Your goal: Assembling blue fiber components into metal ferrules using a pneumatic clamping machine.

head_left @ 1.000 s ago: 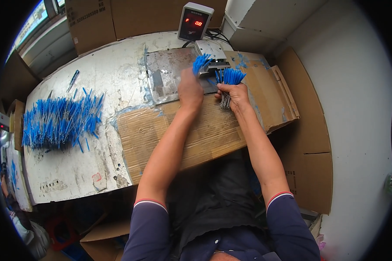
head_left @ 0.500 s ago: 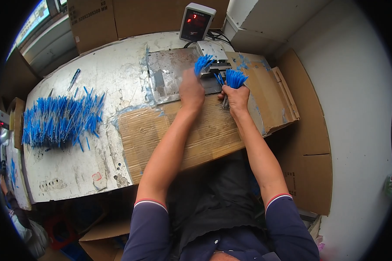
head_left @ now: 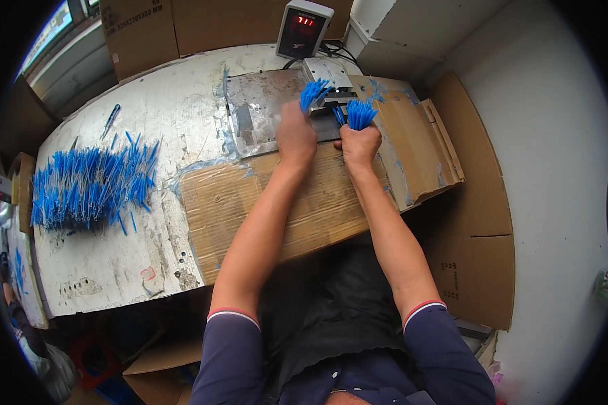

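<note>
My left hand [head_left: 296, 135] grips a small bundle of thin blue sticks [head_left: 313, 92] that fans out above its knuckles. Beside it, my right hand [head_left: 360, 145] is closed around a second upright bundle of blue sticks [head_left: 360, 113]. Both hands rest on the far edge of a flattened cardboard sheet [head_left: 250, 196], right in front of a small grey metal device [head_left: 331, 84] that sits on a steel plate [head_left: 257, 108]. The bundle tips are close to the device's front.
A large heap of loose blue sticks [head_left: 88, 185] lies at the table's left end. A grey box with a red digit display [head_left: 304, 28] stands at the back. Cardboard boxes [head_left: 135, 27] line the rear, and cardboard panels [head_left: 479, 202] stand at the right.
Both hands have shifted slightly; the right hand's bundle has drawn closer to the metal device. The red display's digits have changed.
</note>
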Action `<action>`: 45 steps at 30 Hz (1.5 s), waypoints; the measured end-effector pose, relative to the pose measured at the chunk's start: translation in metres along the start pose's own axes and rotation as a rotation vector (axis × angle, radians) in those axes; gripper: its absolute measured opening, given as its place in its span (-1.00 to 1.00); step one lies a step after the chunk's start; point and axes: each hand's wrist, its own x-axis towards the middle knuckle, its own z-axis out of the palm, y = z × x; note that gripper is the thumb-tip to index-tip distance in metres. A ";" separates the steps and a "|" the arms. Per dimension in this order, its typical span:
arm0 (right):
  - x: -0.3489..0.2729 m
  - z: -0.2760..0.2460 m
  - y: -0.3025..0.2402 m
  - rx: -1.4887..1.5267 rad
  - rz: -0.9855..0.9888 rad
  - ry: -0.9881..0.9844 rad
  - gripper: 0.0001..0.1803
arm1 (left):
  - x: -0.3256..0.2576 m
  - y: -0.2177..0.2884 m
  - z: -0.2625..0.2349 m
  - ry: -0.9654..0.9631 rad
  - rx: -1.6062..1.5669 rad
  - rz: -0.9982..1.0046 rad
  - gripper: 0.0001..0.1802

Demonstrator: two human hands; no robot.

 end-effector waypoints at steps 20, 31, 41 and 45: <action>0.001 -0.001 -0.009 0.466 0.381 -0.018 -0.82 | -0.001 -0.003 0.002 0.029 0.057 0.012 -0.79; 0.005 -0.013 0.006 0.459 0.318 -0.095 -0.77 | -0.002 -0.004 0.003 -0.141 0.141 0.141 -0.75; 0.003 -0.017 0.001 0.457 0.309 -0.134 -0.82 | -0.003 -0.001 0.002 -0.223 0.310 0.176 -0.78; 0.010 -0.016 0.006 0.456 0.291 -0.141 -0.82 | -0.001 0.007 0.001 -0.140 0.275 0.022 -0.80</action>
